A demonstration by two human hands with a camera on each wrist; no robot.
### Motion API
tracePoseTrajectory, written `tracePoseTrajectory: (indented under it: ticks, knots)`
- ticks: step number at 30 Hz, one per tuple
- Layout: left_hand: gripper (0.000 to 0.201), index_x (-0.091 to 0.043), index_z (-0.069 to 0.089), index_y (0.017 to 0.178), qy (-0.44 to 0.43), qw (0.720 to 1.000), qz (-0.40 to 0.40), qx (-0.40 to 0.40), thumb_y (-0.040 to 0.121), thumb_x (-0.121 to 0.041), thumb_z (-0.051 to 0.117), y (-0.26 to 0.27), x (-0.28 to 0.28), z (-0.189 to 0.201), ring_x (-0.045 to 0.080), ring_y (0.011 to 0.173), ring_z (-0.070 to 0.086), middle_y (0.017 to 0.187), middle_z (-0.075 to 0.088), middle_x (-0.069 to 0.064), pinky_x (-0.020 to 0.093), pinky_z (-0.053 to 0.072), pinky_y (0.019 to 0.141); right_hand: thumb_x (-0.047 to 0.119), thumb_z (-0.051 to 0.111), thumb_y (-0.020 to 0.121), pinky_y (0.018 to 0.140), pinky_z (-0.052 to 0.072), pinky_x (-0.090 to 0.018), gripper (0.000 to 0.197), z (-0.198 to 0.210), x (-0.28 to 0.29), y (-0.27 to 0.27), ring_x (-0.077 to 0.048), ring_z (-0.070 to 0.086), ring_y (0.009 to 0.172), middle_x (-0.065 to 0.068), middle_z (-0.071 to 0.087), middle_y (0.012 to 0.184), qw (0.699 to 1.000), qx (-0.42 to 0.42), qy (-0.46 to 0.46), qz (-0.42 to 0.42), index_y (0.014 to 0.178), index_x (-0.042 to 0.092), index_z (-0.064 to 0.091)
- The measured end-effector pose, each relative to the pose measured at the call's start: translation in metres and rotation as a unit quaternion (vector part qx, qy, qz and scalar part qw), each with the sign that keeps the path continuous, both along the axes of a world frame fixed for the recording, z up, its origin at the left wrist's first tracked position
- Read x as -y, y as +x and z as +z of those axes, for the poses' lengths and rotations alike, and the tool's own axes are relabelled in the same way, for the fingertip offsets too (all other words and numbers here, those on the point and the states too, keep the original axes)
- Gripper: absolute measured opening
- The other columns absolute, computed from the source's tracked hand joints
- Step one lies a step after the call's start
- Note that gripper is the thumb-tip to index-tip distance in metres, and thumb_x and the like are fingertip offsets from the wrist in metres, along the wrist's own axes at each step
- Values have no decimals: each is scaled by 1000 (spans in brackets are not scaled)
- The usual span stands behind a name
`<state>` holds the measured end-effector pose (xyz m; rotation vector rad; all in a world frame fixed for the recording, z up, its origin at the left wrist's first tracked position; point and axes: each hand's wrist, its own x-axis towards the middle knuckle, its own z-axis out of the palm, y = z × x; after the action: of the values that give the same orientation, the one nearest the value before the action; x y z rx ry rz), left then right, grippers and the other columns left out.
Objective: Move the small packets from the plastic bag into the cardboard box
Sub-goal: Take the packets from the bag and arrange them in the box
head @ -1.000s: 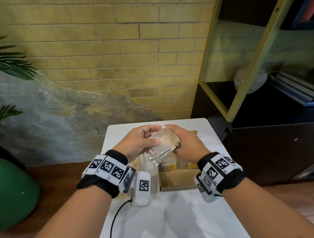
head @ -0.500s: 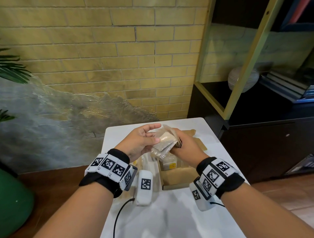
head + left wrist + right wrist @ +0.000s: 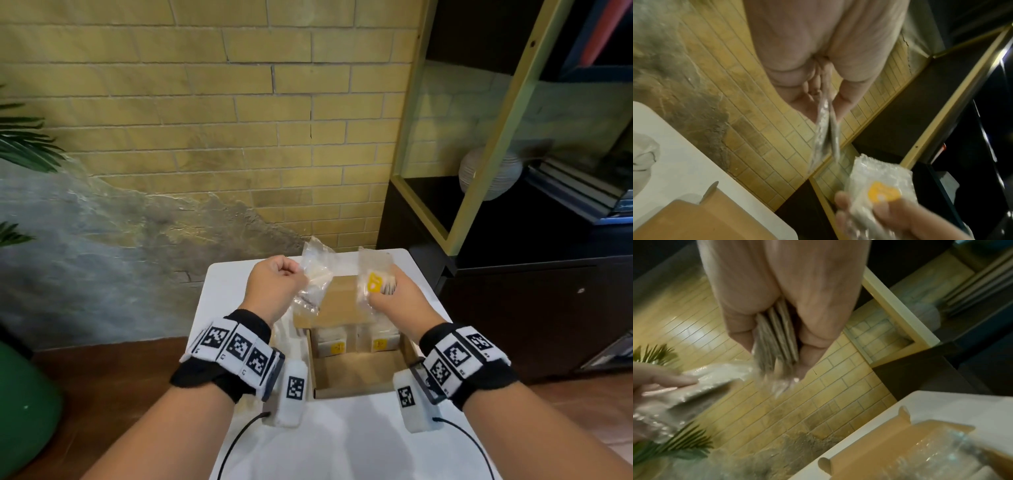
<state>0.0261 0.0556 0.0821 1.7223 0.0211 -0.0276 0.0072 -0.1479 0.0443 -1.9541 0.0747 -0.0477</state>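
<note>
My left hand (image 3: pixel 289 275) pinches a crumpled clear plastic bag (image 3: pixel 317 274) that looks empty, seen edge-on in the left wrist view as the plastic bag (image 3: pixel 825 129). To its right, my right hand (image 3: pixel 380 296) grips a bundle of small packets (image 3: pixel 375 279) in clear wrap with a yellow sticker; the right wrist view shows the packets (image 3: pixel 777 337) stacked between thumb and fingers. Both hands hover above the back of the open cardboard box (image 3: pixel 356 377). Two wrapped packet bundles (image 3: pixel 330 342) stand side by side at the box's far wall.
The box stands on a small white table (image 3: pixel 342 445); its lid flap (image 3: pixel 339 301) leans back. More clear plastic (image 3: pixel 287 329) lies left of the box. A dark shelf unit (image 3: pixel 513 274) stands close on the right, a brick wall behind, a green object (image 3: pixel 24 404) at far left.
The hands were together on one bag with packets inside; now they are apart. The right hand holds the packet bundle, the left keeps the bag.
</note>
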Motion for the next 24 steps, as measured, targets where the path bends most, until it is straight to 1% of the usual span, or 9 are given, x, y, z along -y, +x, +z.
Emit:
tracePoseTrajectory:
  ticks: [4,7,10,14,16,19,20,22,24]
  knots:
    - [27,-15,49,59,57,998,-34,13,79,0,60,-4,29,-7,13,57,44,58,48,-2,24,39,58,12,68,72,80,54,-41,28,-3,-7,5,-28,64,90,-16,66,96,997,-25,71,22,99,17,60]
    - [24,-16,50,63,64,992,-107,-19,83,-9,61,-9,53,-10,12,58,44,60,48,-3,22,39,57,10,70,69,66,54,-32,27,-2,-13,7,-21,65,74,-11,68,80,988,-20,145,57,94,6,64]
    - [28,-19,55,66,9,988,-145,-58,93,-22,50,-10,62,-6,11,61,45,61,49,-3,22,39,61,4,68,77,61,52,-26,13,0,-9,6,-16,65,67,-4,68,73,981,-23,183,67,88,8,67]
    - [22,-28,62,96,-7,982,-161,-96,96,-16,44,-7,63,-7,16,76,52,91,58,2,29,46,67,-1,60,83,54,51,-28,23,-9,5,13,-21,62,65,-10,66,81,986,-51,156,30,104,8,62]
    - [38,-33,47,123,-2,984,-151,-96,93,-10,50,-5,66,-15,21,81,56,105,59,9,35,51,70,0,60,83,65,58,-39,33,-11,8,17,-26,68,78,-14,69,95,983,-68,164,41,115,11,57]
    - [79,-46,8,144,-47,982,-130,-130,90,-16,59,-1,74,-25,22,89,63,109,60,3,41,54,78,-5,51,89,65,58,-33,37,-7,11,16,-20,71,80,-12,70,98,959,-79,266,54,119,17,52]
    - [76,-45,11,143,-59,979,-129,-144,90,-20,59,-1,77,-27,23,93,64,110,62,2,42,55,81,-4,48,91,66,58,-33,34,-6,12,17,-20,71,79,-11,70,97,946,-86,308,59,118,17,52]
    - [40,-31,41,128,-52,976,-138,-160,92,-26,57,-2,81,-25,24,91,66,108,64,3,42,55,82,5,45,95,74,57,-36,25,-6,14,18,-22,70,81,-9,72,91,929,-95,351,69,117,10,55]
    - [13,-24,55,106,-37,976,-140,-165,94,-28,53,-4,84,-22,25,81,66,96,65,6,41,54,79,20,40,99,76,56,-34,27,-9,14,18,-16,69,79,-2,72,82,944,-105,306,63,115,6,57]
